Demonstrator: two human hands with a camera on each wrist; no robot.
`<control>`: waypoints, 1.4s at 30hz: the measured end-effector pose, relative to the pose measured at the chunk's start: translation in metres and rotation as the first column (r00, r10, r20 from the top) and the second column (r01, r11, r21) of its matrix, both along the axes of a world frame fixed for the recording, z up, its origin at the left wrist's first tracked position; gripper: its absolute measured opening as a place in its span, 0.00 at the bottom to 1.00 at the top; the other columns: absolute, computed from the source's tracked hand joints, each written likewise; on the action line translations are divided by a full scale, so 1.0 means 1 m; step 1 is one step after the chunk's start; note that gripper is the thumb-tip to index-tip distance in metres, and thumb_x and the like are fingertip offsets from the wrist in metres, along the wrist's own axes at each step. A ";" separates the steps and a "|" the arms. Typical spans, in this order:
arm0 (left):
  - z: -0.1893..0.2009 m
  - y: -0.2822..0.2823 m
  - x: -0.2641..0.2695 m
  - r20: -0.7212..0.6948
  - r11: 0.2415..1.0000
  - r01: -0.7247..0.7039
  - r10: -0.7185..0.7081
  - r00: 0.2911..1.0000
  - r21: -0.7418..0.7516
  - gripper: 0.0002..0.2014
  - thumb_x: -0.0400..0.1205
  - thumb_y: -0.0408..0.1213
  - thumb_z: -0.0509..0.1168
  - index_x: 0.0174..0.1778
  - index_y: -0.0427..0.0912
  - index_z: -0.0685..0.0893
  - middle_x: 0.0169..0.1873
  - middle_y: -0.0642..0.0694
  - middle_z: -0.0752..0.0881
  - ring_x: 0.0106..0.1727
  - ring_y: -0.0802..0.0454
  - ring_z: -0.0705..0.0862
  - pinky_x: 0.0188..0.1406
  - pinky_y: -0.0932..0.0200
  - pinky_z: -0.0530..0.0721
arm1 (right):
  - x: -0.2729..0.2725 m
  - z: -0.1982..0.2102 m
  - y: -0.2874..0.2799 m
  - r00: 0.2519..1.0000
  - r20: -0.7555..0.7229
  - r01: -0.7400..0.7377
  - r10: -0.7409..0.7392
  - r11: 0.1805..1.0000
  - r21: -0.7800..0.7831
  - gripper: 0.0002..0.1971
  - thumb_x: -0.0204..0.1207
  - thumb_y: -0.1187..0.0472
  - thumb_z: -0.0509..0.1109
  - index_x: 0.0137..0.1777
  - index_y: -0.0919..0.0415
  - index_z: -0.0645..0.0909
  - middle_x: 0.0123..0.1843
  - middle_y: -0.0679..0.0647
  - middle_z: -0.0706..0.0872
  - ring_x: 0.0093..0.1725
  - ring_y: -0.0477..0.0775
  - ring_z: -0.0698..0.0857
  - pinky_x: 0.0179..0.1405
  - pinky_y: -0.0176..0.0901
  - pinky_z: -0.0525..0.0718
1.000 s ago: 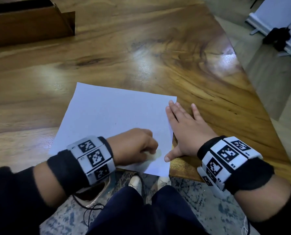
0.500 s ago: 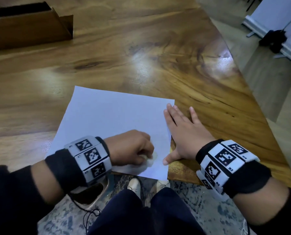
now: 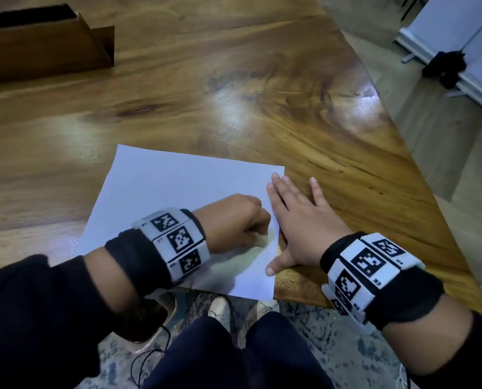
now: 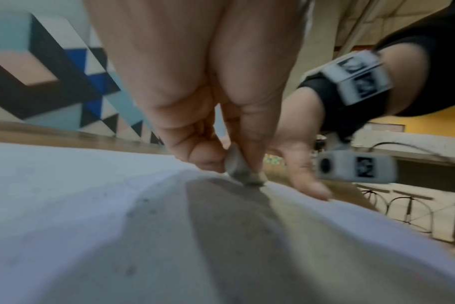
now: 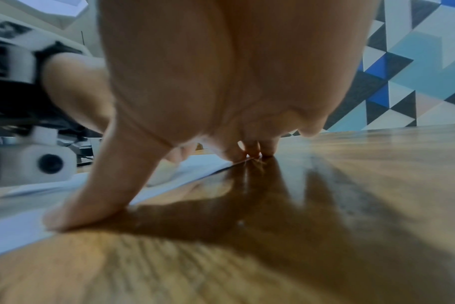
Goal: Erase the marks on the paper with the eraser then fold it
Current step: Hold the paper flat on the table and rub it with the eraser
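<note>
The eraser (image 4: 243, 170) is pinched in the left hand (image 3: 234, 223) and pressed on the near right part of the paper (image 3: 178, 186), whose right edge is pinned to the table (image 3: 262, 94) by the flat, straight-fingered right hand (image 3: 298, 220), presumably against sliding.

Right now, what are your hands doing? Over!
Left hand pinching eraser, tip on paper. Right hand flat, pinning paper's right edge. Nothing in the way.

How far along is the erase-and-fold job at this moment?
Nothing looks finished. In hand: the left hand pinches the eraser against the paper near its right edge, while the right hand lies flat across that edge. Left: folding; the sheet lies unfolded.
</note>
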State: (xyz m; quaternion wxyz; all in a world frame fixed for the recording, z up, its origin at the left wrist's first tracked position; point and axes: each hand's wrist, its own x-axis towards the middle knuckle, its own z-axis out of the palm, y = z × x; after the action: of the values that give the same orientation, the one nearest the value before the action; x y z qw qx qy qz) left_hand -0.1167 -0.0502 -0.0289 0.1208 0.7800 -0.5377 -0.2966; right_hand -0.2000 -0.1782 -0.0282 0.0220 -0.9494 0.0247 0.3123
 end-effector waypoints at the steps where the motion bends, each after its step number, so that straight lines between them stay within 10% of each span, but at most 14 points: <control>1: -0.002 0.000 0.001 0.013 1.000 -0.021 0.021 1.000 -0.024 0.07 0.74 0.34 0.66 0.45 0.37 0.84 0.38 0.46 0.77 0.44 0.45 0.80 0.39 0.62 0.70 | 0.000 0.000 0.000 1.000 0.000 -0.003 0.003 1.000 -0.004 0.72 0.55 0.25 0.70 0.80 0.64 0.26 0.81 0.57 0.24 0.81 0.53 0.27 0.77 0.66 0.28; 7: -0.001 0.032 -0.016 -0.147 0.987 0.104 -0.086 0.985 0.119 0.16 0.69 0.41 0.57 0.46 0.41 0.85 0.47 0.42 0.81 0.46 0.47 0.80 0.45 0.57 0.76 | 0.000 0.000 -0.001 1.000 0.006 0.013 -0.013 1.000 0.016 0.73 0.54 0.25 0.70 0.80 0.64 0.26 0.82 0.56 0.24 0.81 0.52 0.27 0.77 0.66 0.28; 16: 0.000 0.018 0.000 -0.160 0.980 0.043 -0.012 0.987 0.196 0.10 0.71 0.33 0.70 0.47 0.43 0.85 0.45 0.44 0.85 0.40 0.55 0.77 0.36 0.73 0.69 | 0.005 -0.005 -0.004 0.997 0.002 0.079 -0.079 0.997 0.018 0.79 0.46 0.23 0.74 0.79 0.62 0.23 0.80 0.54 0.21 0.77 0.53 0.20 0.75 0.71 0.26; 24: 0.018 -0.045 0.057 0.207 0.943 -0.332 0.332 0.920 -0.035 0.09 0.73 0.34 0.67 0.48 0.39 0.84 0.38 0.46 0.81 0.41 0.49 0.76 0.41 0.61 0.70 | 0.006 -0.004 -0.004 0.998 -0.001 0.067 -0.067 0.998 -0.005 0.79 0.46 0.22 0.72 0.78 0.62 0.22 0.81 0.54 0.22 0.78 0.52 0.22 0.75 0.71 0.26; 42: 0.010 -0.055 0.066 0.108 0.920 -0.389 0.391 0.914 -0.046 0.07 0.72 0.31 0.68 0.45 0.39 0.84 0.35 0.49 0.79 0.40 0.51 0.76 0.36 0.63 0.71 | 0.007 -0.005 -0.004 0.998 -0.030 0.051 -0.052 0.998 -0.037 0.79 0.46 0.21 0.71 0.77 0.62 0.21 0.81 0.54 0.22 0.78 0.53 0.21 0.75 0.72 0.28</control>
State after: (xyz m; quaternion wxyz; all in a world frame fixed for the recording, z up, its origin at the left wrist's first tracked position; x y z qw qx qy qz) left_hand -0.0509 -0.1053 -0.0187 0.1556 0.8858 -0.3810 -0.2145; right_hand -0.1929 -0.1823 -0.0333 0.0127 -0.9437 0.0552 0.3259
